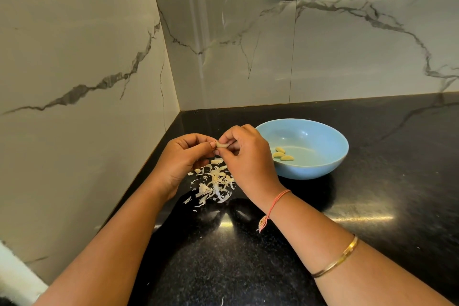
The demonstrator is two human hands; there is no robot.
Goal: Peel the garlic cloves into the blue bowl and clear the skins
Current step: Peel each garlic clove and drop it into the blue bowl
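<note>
**Sam:** What are the hands doing?

**Mia:** The left hand (181,156) and the right hand (244,156) both pinch one garlic clove (221,144). Their fingers are curled round it, up above the bench (372,181).

**Sam:** What does the clove look like?

**Mia:** It is small, pale and a bit bent. It is mostly hidden by the fingers, so I cannot tell how much skin is on it.

**Sam:** Where is the blue bowl (310,171)?

**Mia:** It sits on the black bench, just beside the right hand. Three peeled cloves (283,153) lie inside it, close together. They look smooth and yellowish.

**Sam:** And the skins?

**Mia:** The skins (216,184) lie in a loose heap on the bench, right under the hands. They are thin, white and curly, with a few bits scattered around the heap.
</note>
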